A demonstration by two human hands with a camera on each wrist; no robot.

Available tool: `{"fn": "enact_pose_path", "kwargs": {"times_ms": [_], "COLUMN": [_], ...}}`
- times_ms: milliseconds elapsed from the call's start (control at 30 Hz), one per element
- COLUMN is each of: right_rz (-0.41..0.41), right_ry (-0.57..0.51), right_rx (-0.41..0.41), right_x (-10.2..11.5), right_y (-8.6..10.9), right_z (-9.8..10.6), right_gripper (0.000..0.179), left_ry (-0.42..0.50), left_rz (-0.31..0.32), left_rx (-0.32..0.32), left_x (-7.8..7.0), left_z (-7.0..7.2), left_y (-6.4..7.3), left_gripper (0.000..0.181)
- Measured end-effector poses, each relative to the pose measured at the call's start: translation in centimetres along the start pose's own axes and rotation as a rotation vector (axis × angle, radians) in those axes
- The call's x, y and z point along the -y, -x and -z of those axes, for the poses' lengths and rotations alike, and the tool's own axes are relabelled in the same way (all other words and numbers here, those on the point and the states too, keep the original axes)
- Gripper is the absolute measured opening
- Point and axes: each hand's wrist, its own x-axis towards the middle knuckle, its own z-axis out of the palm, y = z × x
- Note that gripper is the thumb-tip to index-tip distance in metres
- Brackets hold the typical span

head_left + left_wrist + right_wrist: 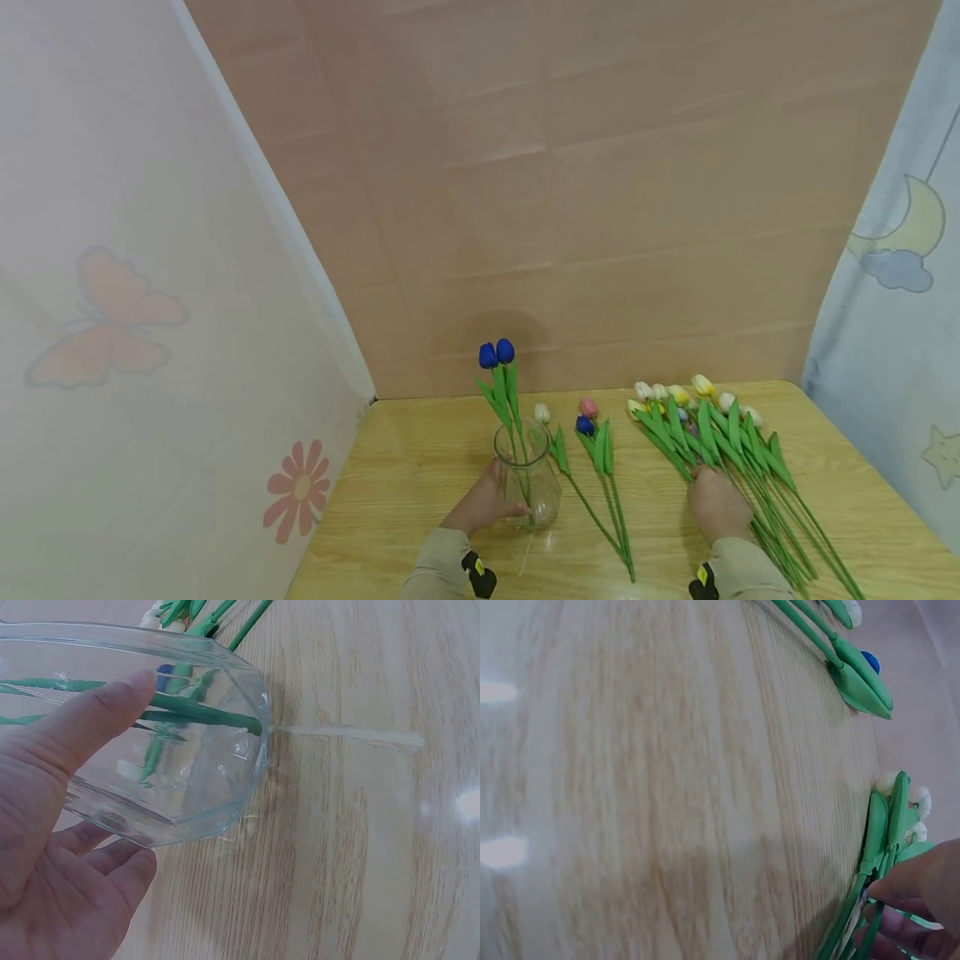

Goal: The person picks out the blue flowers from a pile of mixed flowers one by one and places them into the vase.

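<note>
My left hand (483,502) grips the lower body of a clear glass vase (550,487), thumb across its side. In the left wrist view, green stems (202,712) show through the glass, reaching the vase's base. Two blue tulips (506,351) stand upright in it, heads above the rim. Over at the right, my right hand (717,502) is among a spread of artificial tulips (742,446) with white and yellow heads. The right wrist view shows its thumb and fingers (904,883) pinching a green tulip stem (868,934) just below the leaves.
Between the hands lie a white tulip (542,412), a pink tulip (588,407) and a blue tulip (585,426), stems toward me. A whitish strip (360,735) is on the wooden table (397,467) by the vase's base. A brown backdrop (600,208) rises behind the table.
</note>
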Motion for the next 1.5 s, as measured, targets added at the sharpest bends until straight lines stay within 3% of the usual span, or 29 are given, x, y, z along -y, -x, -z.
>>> {"fn": "enact_pose_path", "kwargs": {"times_ms": [233, 367, 667, 767, 900, 1000, 1133, 1500], "right_rz": [0.015, 0.043, 0.189, 0.281, 0.463, 0.536, 0.517, 0.54], "right_ry": [0.004, -0.034, -0.029, -0.035, -0.056, -0.072, -0.065, 0.116], "right_rx": [-0.038, -0.098, -0.24, -0.277, -0.278, -0.229, -0.163, -0.153], "right_x": [0.0, 0.9, 5.7, 7.8, 10.3, 11.5, 12.1, 11.9], "right_y": [0.3, 0.4, 0.9, 1.3, 2.1, 2.7, 3.0, 2.8], "right_z": [0.0, -0.1, -0.7, -1.3, -3.1, -4.8, -6.6, -9.4], "right_gripper": [0.03, 0.033, 0.032, 0.026, 0.021, 0.022, 0.022, 0.014], "left_ry": [-0.006, -0.007, 0.022, 0.022, 0.026, 0.031, 0.041, 0.049], "left_rz": [-0.003, -0.003, -0.01, -0.012, -0.012, -0.008, -0.009, -0.032], "left_rx": [-0.008, -0.01, 0.0, -0.001, -0.004, 0.0, 0.0, 0.007], "left_x": [-0.1, 0.1, 0.6, 0.6, 0.5, 0.3, 0.2, 0.4], "left_z": [-0.1, -0.1, 0.0, -0.1, 0.0, 0.0, 0.1, 0.0], "left_y": [-0.2, -0.2, -0.4, -0.4, -0.4, -0.4, -0.3, -0.5], "left_gripper": [0.102, 0.103, 0.103, 0.102, 0.1, 0.1, 0.101, 0.1]}}
